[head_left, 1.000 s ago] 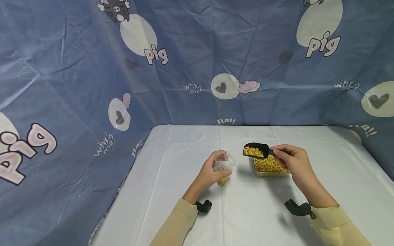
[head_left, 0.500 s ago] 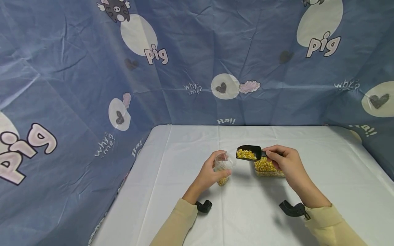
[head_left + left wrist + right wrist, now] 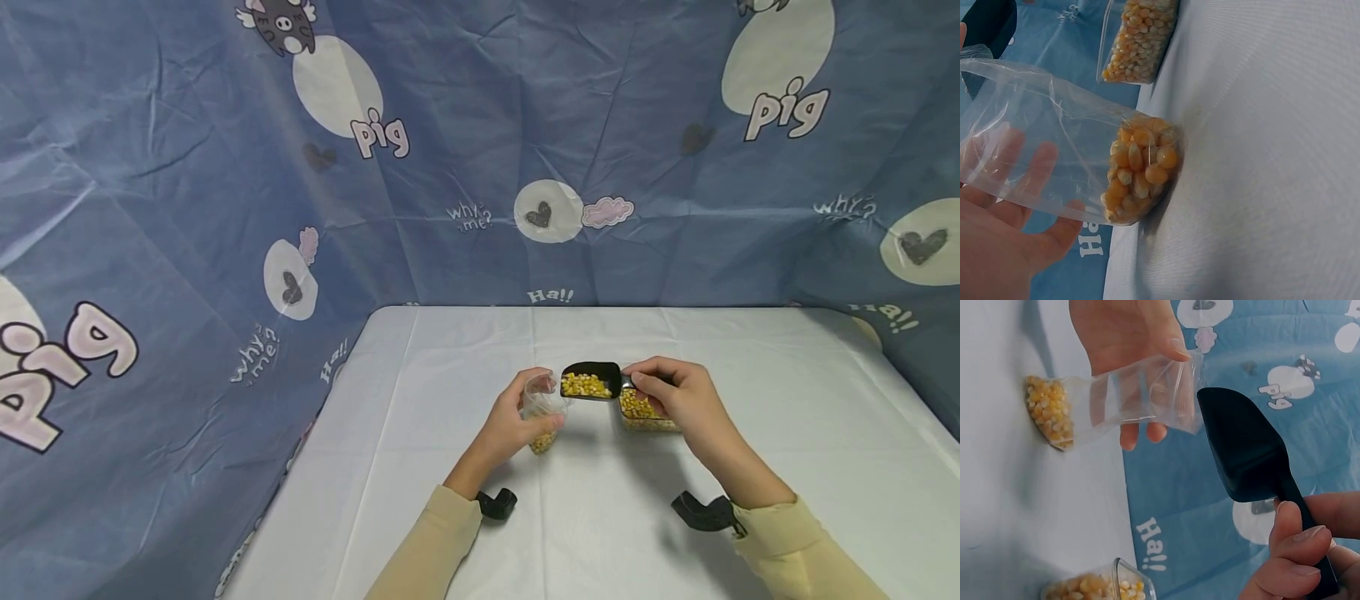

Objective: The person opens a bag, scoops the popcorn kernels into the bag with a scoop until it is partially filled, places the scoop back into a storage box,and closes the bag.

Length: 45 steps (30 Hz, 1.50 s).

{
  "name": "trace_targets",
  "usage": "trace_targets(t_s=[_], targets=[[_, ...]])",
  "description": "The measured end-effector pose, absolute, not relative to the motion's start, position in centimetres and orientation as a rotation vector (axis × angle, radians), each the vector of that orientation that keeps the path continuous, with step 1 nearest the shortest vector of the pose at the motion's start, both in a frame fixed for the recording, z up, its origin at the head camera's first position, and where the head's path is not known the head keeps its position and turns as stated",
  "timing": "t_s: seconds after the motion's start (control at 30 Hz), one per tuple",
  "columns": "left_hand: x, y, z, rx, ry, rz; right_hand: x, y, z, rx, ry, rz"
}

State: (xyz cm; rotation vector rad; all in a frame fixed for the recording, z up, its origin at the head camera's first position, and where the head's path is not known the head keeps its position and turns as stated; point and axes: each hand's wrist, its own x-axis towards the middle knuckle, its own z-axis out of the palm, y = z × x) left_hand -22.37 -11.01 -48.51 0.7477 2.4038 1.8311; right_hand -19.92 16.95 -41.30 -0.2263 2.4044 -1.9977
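My left hand (image 3: 512,427) grips a clear plastic bag (image 3: 1066,131) around its upper part, keeping it upright with the mouth open. Corn kernels (image 3: 1138,172) fill the bottom of the bag, which stands on the white cloth. In my right hand (image 3: 693,408) is a black scoop (image 3: 600,373), pinched by its handle (image 3: 1300,515). Yellow kernels (image 3: 585,385) lie in the scoop, whose front lip is right beside the bag's mouth in the head view. From the right wrist only the scoop's dark underside shows.
A clear rectangular container (image 3: 651,425) of corn kernels stands on the white tablecloth (image 3: 600,517), partly hidden behind my right hand and the scoop. A blue printed curtain (image 3: 450,150) hangs behind the table and along its left side. Black wrist mounts (image 3: 705,510) stick out beside both sleeves.
My right hand has carried the loaded scoop leftward and slightly down, from above the container to the bag's mouth. My left hand and the bag have stayed in place.
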Motion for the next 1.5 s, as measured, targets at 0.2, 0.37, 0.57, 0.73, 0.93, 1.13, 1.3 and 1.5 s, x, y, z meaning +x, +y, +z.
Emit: trace_targets(t_s=[0.2,0.37,0.57,0.73,0.93,1.13,1.3,1.5], targets=[[-22.3,-10.9,-48.4,0.722,2.414,1.808,-19.9,16.6,-40.9,-0.251,2.425,-1.952],[-21.6,-10.7,-47.1,0.744,2.405,1.798,-20.0,16.3,-40.6,-0.255,2.445,-1.894],[-20.4,-10.8,-45.3,0.756,2.386,1.803,-20.0,16.2,-40.2,-0.286,2.491,-1.813],[-20.4,-10.7,-45.3,0.739,2.394,1.803,-20.2,16.1,-39.8,-0.334,2.535,-1.751],[-20.4,-10.8,-45.4,0.729,2.410,1.797,-20.6,16.1,-39.5,-0.353,2.562,-1.713],[-20.4,-10.9,-45.4,0.704,2.410,1.776,-20.8,15.8,-39.3,-0.372,2.609,-1.652],[-20.4,-10.9,-45.2,0.717,2.409,1.780,-20.9,15.6,-39.0,-0.413,2.677,-1.574],[-20.3,-10.9,-45.0,0.718,2.409,1.779,-21.1,15.6,-38.8,-0.445,2.708,-1.531]])
